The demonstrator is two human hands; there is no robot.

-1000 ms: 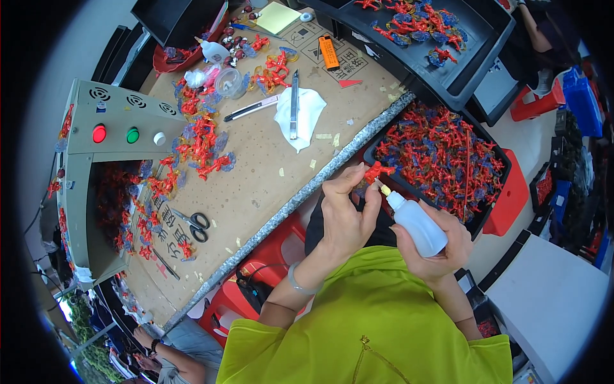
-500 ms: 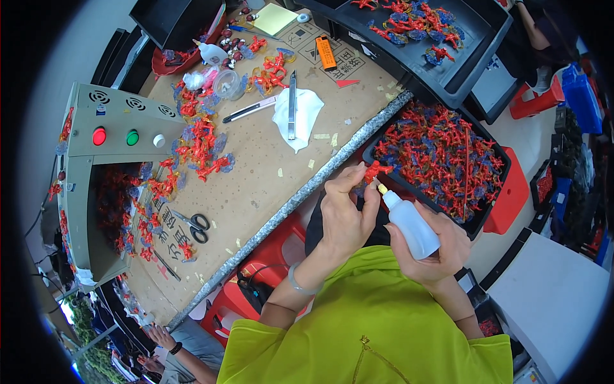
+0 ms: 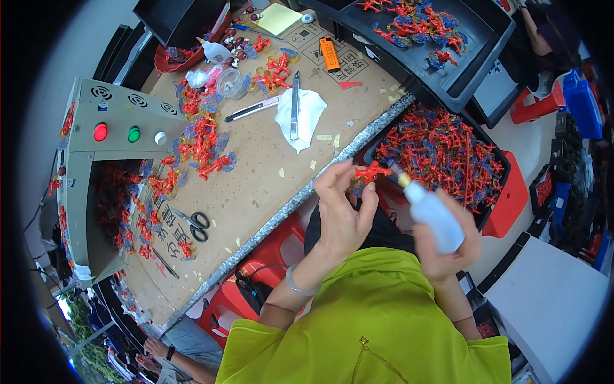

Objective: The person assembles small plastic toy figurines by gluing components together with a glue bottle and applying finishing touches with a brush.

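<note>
Between the thumb and fingers of my left hand (image 3: 342, 208) is a small red plastic figure (image 3: 372, 171), held up near the table edge. My right hand (image 3: 451, 240) wraps round a white squeeze bottle (image 3: 433, 214) with a yellowish nozzle tip. The bottle tilts up toward the figure, its tip a short way right of it. Some motion blur smears the bottle and the right fingers. Just beyond both hands is a black crate (image 3: 492, 211) full of red figures (image 3: 441, 157) with purple and yellow clear parts.
On the table (image 3: 256, 198) lie scissors (image 3: 195, 225), a utility knife (image 3: 295, 105) on a white sheet, an orange box (image 3: 328, 54) and many figures (image 3: 204, 147). A grey machine (image 3: 121, 121) with buttons stands at left. A black tray (image 3: 416, 70) sits at the far right. Another person's hand (image 3: 155, 347) shows lower left.
My right hand has drawn the bottle away from the figure, to the right and slightly down. The left hand has shifted slightly left, and more of the figure shows.
</note>
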